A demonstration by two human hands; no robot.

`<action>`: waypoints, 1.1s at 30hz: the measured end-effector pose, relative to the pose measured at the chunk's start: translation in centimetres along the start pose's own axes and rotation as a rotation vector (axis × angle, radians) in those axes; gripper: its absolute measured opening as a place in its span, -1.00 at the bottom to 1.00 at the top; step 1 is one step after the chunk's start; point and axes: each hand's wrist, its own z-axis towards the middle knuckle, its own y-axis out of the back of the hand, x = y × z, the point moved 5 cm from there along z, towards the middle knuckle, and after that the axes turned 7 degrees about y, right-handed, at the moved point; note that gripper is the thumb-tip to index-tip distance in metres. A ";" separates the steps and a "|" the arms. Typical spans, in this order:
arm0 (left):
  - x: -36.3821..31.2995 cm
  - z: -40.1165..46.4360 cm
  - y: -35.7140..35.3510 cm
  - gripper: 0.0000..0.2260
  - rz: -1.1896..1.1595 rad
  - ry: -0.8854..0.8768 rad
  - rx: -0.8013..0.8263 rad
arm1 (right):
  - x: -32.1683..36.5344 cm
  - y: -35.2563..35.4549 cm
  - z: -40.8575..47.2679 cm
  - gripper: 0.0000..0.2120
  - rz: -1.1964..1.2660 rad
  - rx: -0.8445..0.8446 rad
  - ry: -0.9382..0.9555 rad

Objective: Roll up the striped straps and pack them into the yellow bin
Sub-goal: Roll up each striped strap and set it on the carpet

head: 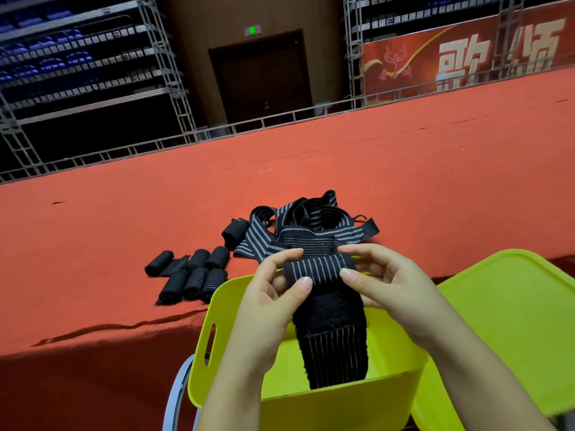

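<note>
Head view: both hands pinch striped strap before banner reading "歌颂".

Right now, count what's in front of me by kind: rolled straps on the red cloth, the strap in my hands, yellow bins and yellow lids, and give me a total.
Rolled straps on the red cloth: 8
Strap being rolled, held by left hand and right hand: 1
Yellow bin: 1
Yellow lid: 1
Total: 11, not counting the tangled pile of loose straps, which cannot be separated.
</note>
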 end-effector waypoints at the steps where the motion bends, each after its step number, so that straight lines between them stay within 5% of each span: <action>1: 0.1 0.1 0.1 -0.63 0.006 -0.001 0.003 | 0.0 0.0 -0.1 -0.70 -0.002 0.011 0.001; 16: 0.5 -0.1 -0.6 -0.61 0.032 0.097 0.121 | 0.9 0.0 0.0 -0.71 -0.043 0.002 0.249; 23: 0.2 0.0 -0.8 -0.67 -0.048 0.124 0.052 | 1.2 -0.2 -0.1 -0.69 -0.182 -0.039 0.384; 33: 0.8 0.2 -0.1 -0.70 -0.075 0.077 0.033 | -0.2 0.0 0.1 -0.77 -0.120 0.001 0.125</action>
